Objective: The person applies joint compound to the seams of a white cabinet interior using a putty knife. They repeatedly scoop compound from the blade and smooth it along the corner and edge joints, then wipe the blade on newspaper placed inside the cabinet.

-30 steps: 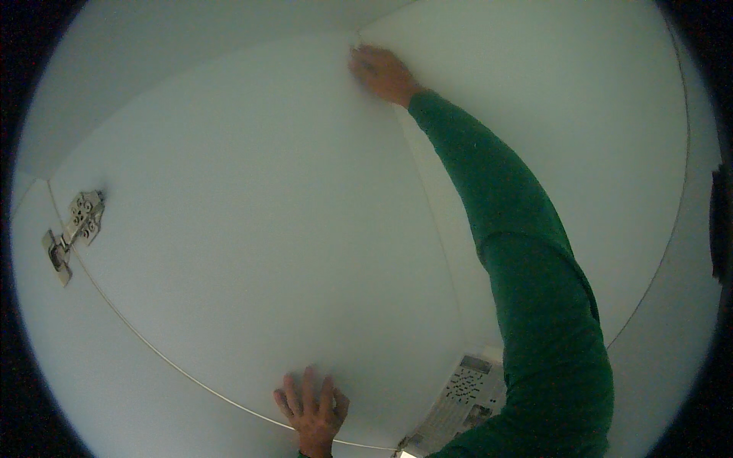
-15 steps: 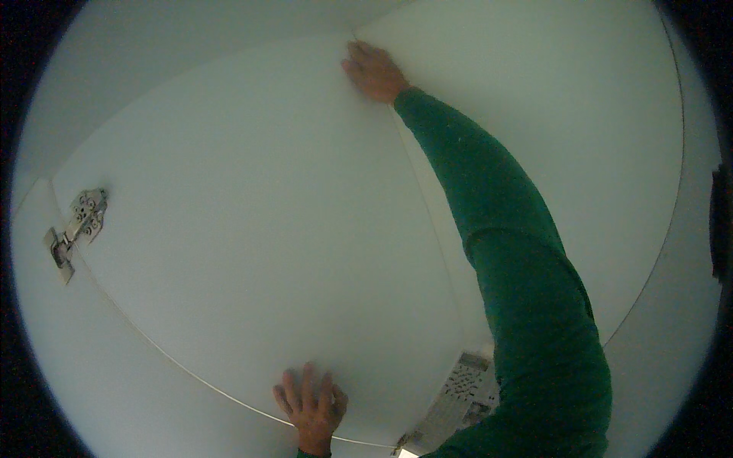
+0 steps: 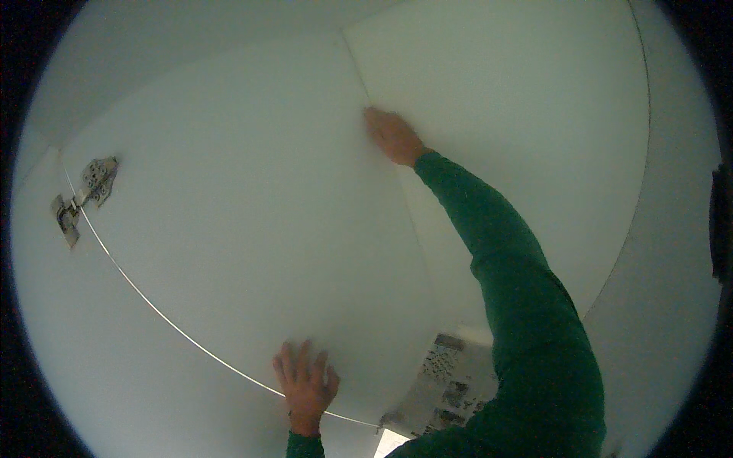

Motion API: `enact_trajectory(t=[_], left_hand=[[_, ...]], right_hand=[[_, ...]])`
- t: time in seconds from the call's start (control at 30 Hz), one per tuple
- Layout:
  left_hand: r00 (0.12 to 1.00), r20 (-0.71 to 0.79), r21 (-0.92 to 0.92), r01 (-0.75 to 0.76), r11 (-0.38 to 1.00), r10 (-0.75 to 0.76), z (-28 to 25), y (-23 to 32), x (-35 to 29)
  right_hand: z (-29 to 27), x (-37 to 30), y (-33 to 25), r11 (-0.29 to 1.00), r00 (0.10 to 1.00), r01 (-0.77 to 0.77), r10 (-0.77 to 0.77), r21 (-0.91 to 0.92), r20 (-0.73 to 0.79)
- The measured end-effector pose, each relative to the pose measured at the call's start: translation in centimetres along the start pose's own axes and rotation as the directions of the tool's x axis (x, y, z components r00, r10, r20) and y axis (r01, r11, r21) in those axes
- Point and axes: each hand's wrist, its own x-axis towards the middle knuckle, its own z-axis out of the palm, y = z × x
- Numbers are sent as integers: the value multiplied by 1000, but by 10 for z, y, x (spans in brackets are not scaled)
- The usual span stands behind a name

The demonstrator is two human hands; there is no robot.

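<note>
My left hand (image 3: 308, 384) rests at the lower middle, fingers spread on the white back panel (image 3: 244, 198), just above a bright seam line (image 3: 198, 340). It holds nothing that shows. My right hand (image 3: 395, 137), at the end of a green sleeve (image 3: 511, 259), lies against the corner seam (image 3: 356, 65) where the back panel meets the white side panel (image 3: 496, 91). Its fingers look stretched out and close together, slightly blurred, with nothing visible in them. A metal hinge (image 3: 85, 195) bridges the bright seam at the left.
A printed sheet or label (image 3: 450, 378) with dark patches sits at the lower right, partly hidden by my right arm. Beside it is a bright patch (image 3: 391, 443). White panels surround me, and a dark strip (image 3: 718, 221) stands at the right rim.
My right hand has slid down along the corner seam, its fingers now closer together. My left hand stays spread on the panel. The whole view has shifted slightly, and the seam looks brighter.
</note>
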Motion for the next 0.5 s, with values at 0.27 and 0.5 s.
enact_trajectory(t=[0.27,0.5], left_hand=[[908,-405,221,215,951,-111,-74,-55,-49],[941,-336,418,115,901,36,-77,-69,-55]], right_hand=[[-2,38,-27,951,932,-307,295,24,209],[0,131,3,948,945,-305,313,91,-98]])
